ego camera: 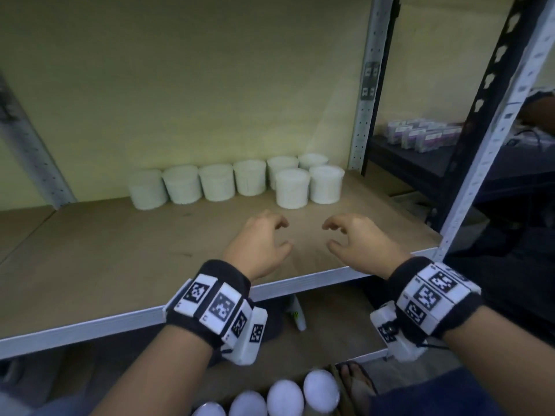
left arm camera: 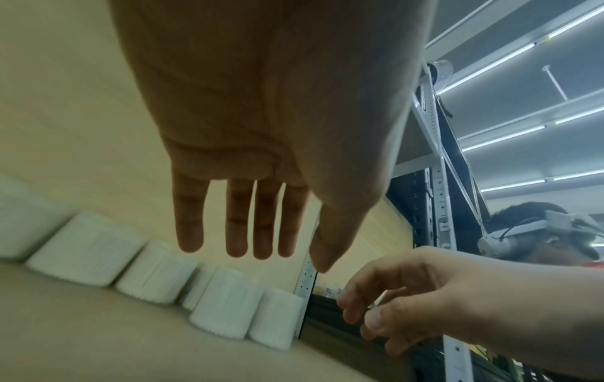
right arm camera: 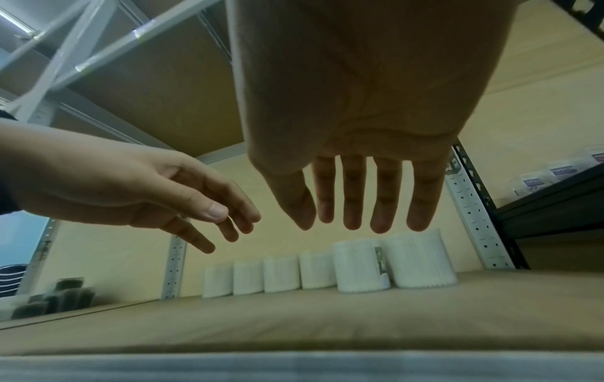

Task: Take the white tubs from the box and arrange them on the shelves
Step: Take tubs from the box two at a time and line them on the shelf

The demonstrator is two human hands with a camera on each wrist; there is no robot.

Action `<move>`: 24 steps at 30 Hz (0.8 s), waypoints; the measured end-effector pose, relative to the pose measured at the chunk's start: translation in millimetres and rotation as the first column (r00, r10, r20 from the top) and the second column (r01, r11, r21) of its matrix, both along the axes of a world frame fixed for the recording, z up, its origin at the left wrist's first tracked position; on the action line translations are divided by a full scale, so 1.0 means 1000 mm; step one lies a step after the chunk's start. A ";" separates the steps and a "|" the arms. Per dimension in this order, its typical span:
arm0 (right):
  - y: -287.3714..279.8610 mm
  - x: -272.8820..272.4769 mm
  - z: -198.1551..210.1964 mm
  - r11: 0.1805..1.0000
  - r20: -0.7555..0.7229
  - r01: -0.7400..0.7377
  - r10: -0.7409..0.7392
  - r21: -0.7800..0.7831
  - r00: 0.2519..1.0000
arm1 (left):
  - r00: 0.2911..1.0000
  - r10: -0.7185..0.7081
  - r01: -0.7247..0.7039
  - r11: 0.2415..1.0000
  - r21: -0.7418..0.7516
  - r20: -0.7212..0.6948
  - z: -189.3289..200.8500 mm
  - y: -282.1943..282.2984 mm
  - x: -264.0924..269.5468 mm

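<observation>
White tubs (ego camera: 288,397) still to be shelved are seen at the bottom edge of the head view as a row of rounded lids, nearest the camera; the box around them cannot be made out. Just above them in the frame, the left hand (ego camera: 258,244) and the right hand (ego camera: 357,241) are held side by side over the front of the shelf (ego camera: 120,250), a gap between them. Neither grip holds anything: the fingers of both are apart, loosely bent and hanging down, which the wrist views confirm. Farther back, in the centre of the frame, the placed tubs (ego camera: 292,189) stand upright against the wall: a back row of six, with two more in front at its right end, close together or touching.

The step in hand is judged to be a return to the box for more tubs. It would be done well if one tub were taken in each hand, gripped round the wall below the lid, carried upright, and set down to the left of the front pair so that the second row is continued. The standing tubs should not be nudged on approach.
</observation>
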State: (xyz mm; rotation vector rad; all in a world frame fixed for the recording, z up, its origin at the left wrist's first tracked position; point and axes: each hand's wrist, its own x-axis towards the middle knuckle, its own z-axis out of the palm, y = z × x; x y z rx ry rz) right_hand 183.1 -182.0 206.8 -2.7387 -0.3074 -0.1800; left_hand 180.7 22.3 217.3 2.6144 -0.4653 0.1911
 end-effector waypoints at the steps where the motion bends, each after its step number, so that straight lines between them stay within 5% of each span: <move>1: 0.001 -0.007 -0.005 1.000 -0.011 -0.003 0.003 0.008 1.000 | 1.000 -0.008 0.008 1.000 -0.009 0.000 -0.004 0.000 -0.008; 12: 0.008 -0.063 -0.072 0.998 -0.120 0.033 -0.026 0.053 0.992 | 0.978 -0.097 0.085 0.994 -0.070 -0.187 -0.089 0.003 -0.059; 24: 0.010 -0.063 -0.169 0.994 -0.511 0.098 -0.104 -0.040 0.853 | 0.809 0.002 0.128 0.976 0.179 -0.588 -0.210 0.017 -0.050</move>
